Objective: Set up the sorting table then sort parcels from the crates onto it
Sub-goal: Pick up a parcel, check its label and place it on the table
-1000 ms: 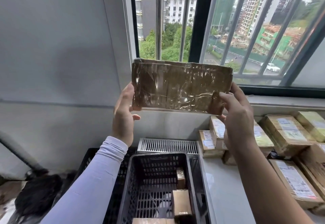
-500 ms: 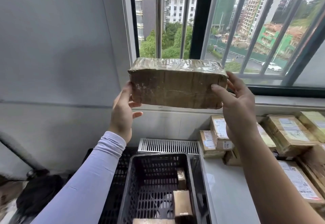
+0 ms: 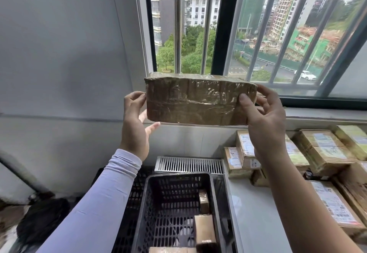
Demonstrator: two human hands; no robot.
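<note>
While both hands hold it up at chest height before a barred window (image 3: 198, 24), a brown rectangular cardboard parcel wrapped in glossy clear tape (image 3: 199, 100) fills the middle of the head view. It hangs in the air, long side level, above a black perforated plastic crate (image 3: 151, 213) and not touching anything else. At the parcel's left end, the left hand (image 3: 135, 125), in a pale lilac sleeve (image 3: 95, 209), has its thumb on the near face, while its lower fingers are straight and loose beneath. At the right end, the right hand (image 3: 265, 121) pinches the box between thumb in front and curled fingers behind. The face turned to the camera shows no label.

A few small brown boxes (image 3: 204, 227) lie in the crate. To the right, a white table (image 3: 256, 213) carries labelled cardboard parcels (image 3: 325, 149) in rows.

To sort it well, the person probably needs to find the label (it may be on a hidden side), so turning the box slowly with a firm hold at both ends seems wise: the slick tape could slip
</note>
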